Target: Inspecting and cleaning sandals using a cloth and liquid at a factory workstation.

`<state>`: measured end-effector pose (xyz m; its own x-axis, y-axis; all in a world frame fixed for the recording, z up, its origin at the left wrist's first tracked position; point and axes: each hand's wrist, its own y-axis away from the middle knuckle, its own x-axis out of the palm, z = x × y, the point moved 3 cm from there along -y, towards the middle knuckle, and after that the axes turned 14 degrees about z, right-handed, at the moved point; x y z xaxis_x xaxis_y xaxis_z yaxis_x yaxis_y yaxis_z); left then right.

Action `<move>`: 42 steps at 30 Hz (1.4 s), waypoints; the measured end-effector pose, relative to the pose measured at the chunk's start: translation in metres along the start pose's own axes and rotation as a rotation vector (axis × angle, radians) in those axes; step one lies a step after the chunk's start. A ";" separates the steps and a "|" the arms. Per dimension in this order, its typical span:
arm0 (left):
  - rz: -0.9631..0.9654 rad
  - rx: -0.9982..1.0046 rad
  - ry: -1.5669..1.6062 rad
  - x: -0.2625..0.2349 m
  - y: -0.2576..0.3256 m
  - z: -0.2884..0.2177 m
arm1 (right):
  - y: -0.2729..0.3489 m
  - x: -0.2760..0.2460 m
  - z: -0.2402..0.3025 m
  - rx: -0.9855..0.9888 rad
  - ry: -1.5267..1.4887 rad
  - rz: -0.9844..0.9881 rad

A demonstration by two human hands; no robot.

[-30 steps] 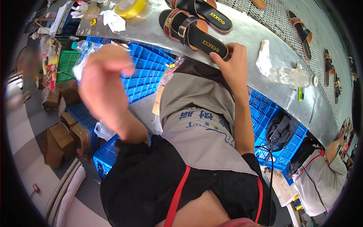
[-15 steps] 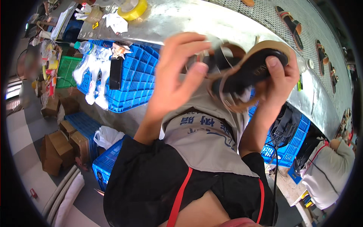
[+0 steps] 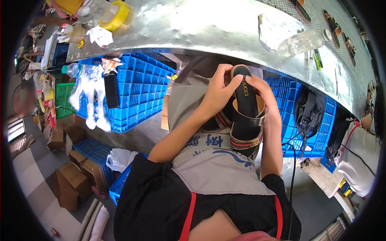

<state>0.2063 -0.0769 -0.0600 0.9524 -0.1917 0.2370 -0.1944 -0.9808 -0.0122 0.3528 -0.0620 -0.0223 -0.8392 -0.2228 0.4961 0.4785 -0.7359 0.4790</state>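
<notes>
A black-soled sandal (image 3: 246, 105) with a tan edge and dark straps lies over my lap, its heel end away from me and its striped strap toward me. My left hand (image 3: 220, 90) grips the heel end from the left, thumb on the insole. From the other side my right hand (image 3: 263, 92) closes round the same end, its lower fingers partly hidden. A second sandal (image 3: 217, 122) with a striped strap rests on the grey apron (image 3: 189, 148), partly covered by my left forearm and the first sandal.
A metal bench (image 3: 193, 30) runs across in front, bearing a clear bottle (image 3: 303, 42), a yellow tape roll (image 3: 114, 16) and crumpled white paper (image 3: 99, 37). Blue crates (image 3: 140, 88) flank my legs. More sandals (image 3: 331, 26) lie on a mesh surface at the far right.
The sandal, earlier raised in my right hand, has come down over my lap with its heel end turned away from me. My left hand, free before, has taken hold of it too.
</notes>
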 end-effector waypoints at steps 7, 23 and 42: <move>0.251 -0.323 0.259 0.015 -0.009 0.014 | 0.004 -0.023 -0.016 0.051 -0.143 -0.044; 0.204 -0.395 0.629 0.018 -0.026 0.014 | -0.001 0.016 -0.003 -0.061 -0.235 -0.146; 0.219 -0.637 0.450 0.008 -0.039 -0.012 | -0.009 0.028 -0.004 -0.006 -0.462 -0.180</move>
<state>0.2186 -0.0396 -0.0457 0.7180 -0.2119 0.6631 -0.5911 -0.6885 0.4201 0.3242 -0.0646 -0.0156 -0.7053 0.2144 0.6757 0.3337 -0.7405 0.5834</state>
